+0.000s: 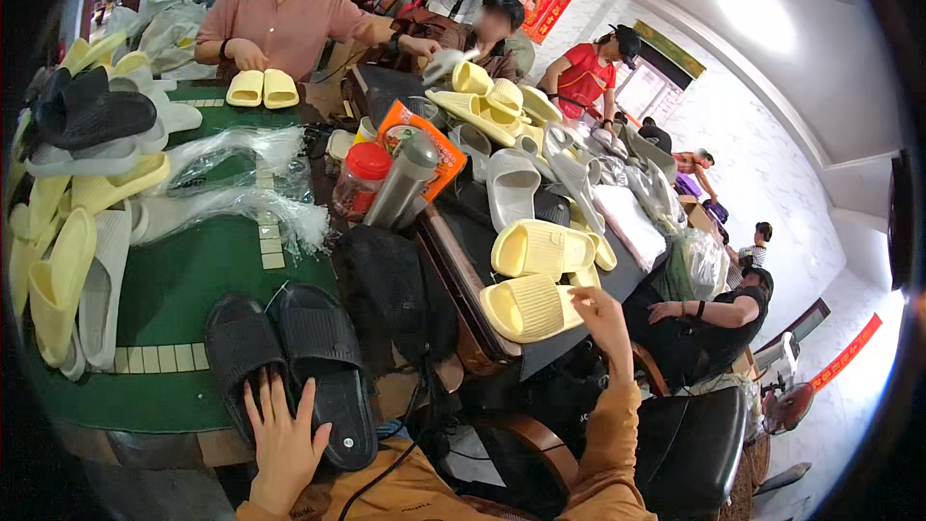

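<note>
A pair of black slide slippers lies side by side at the near edge of a green-topped table: the left slipper and the right slipper. My left hand rests with spread fingers on the heel ends of this pair. To the right, my right hand has curled fingers at the open end of a pale yellow slide slipper, seemingly pinching its edge. Another yellow slipper sits just behind it on the dark table. A grey slipper lies farther back in the same heap.
Yellow, grey and black slippers are piled at the left. Clear plastic bags cover part of the green table. A red-lidded jar and a metal flask stand mid-table. Several people work around; one handles yellow slippers opposite.
</note>
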The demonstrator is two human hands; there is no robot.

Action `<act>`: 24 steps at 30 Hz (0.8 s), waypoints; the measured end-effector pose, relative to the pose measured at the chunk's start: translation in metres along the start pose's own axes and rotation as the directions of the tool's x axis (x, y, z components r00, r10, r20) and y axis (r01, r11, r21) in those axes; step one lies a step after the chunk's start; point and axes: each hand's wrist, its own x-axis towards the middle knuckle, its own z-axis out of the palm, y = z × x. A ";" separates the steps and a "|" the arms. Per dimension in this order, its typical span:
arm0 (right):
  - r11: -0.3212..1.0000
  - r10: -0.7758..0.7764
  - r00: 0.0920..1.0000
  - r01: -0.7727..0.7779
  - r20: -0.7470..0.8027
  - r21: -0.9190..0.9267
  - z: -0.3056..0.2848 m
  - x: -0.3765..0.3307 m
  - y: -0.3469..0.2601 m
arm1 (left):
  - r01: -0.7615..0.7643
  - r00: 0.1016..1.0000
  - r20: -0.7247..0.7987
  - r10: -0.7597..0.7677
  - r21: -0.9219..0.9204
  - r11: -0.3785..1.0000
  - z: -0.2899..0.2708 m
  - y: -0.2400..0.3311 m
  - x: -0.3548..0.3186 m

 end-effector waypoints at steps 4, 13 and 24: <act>0.995 -0.086 0.994 0.089 0.064 -0.043 -0.003 0.024 0.031 | -0.010 1.000 -0.012 0.011 0.014 1.000 0.003 0.000 0.000; 0.994 -0.096 0.982 0.102 0.160 -0.035 0.031 0.045 -0.004 | 0.028 0.999 0.040 -0.027 -0.016 0.999 -0.006 0.003 0.001; 0.978 -0.174 0.966 0.192 0.192 -0.079 0.046 0.056 0.024 | -0.029 1.000 -0.008 0.029 -0.004 1.000 -0.006 0.002 0.001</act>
